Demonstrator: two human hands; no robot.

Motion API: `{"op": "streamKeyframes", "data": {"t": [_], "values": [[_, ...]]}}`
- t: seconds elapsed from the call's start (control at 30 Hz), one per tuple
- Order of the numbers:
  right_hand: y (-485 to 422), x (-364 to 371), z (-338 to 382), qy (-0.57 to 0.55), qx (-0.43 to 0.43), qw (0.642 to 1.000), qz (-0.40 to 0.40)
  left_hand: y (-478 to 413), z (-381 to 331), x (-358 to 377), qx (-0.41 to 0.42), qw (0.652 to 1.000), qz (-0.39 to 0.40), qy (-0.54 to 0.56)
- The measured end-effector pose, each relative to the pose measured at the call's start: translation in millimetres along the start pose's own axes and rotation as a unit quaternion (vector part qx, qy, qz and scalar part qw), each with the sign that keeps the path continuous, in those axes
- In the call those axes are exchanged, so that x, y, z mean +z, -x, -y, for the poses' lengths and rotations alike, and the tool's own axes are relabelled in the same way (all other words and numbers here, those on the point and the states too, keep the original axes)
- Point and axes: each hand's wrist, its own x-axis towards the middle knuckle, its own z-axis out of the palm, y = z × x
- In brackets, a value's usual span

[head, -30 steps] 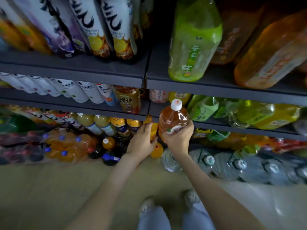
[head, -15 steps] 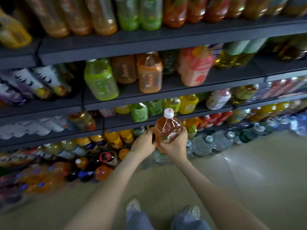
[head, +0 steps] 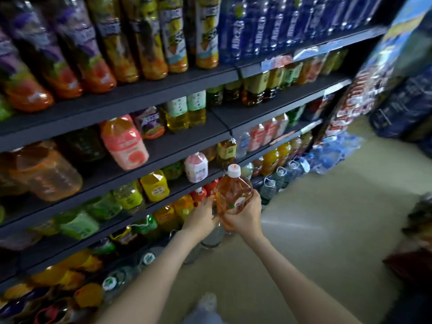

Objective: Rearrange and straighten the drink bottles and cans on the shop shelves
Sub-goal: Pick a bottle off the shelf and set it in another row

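An amber tea bottle (head: 233,191) with a white cap stands upright in front of the shelves at mid frame. My right hand (head: 245,216) grips its lower body from the right. My left hand (head: 203,217) lies against the bottle's left side, fingers reaching toward the shelf edge; how firmly it holds is not visible. Behind them, dark shelves (head: 163,87) carry rows of drinks: a pink-labelled bottle (head: 125,142), a yellow bottle (head: 154,185), a small pink-and-white bottle (head: 196,167).
Large water bottles (head: 271,188) stand on the floor along the shelf base, running right to shrink-wrapped packs (head: 332,153). Stacked dark cases (head: 404,101) rise at the far right. Beige floor (head: 315,230) lies to my right. My shoe (head: 207,300) shows below.
The view has swung up and to the right along the shelves. Both hands have stayed on the amber bottle, which has travelled with them away from the lower left shelf.
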Motion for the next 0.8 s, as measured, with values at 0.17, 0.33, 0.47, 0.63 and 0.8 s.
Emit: {"op": "streamKeyframes", "data": {"t": [0.17, 0.33, 0.47, 0.63, 0.8], "values": [[-64, -47, -28, -0.010, 0.036, 0.999, -0.026, -68, -54, 29, 0.023, 1.000, 0.018, -0.010], [-151, -88, -63, -0.009, 0.059, 0.998, -0.036, -151, -107, 61, 0.045, 0.998, 0.039, 0.002], [-226, -123, -87, -0.020, 0.094, 0.994, -0.047, -226, -158, 79, 0.056, 0.997, 0.060, 0.011], [-306, -166, -125, 0.000, 0.123, 0.991, -0.053, -306, -221, 104, 0.054, 0.995, 0.078, -0.002], [-373, -207, -164, -0.026, 0.160, 0.985, -0.051, -362, -268, 134, 0.029, 0.996, 0.070, -0.038]]}}
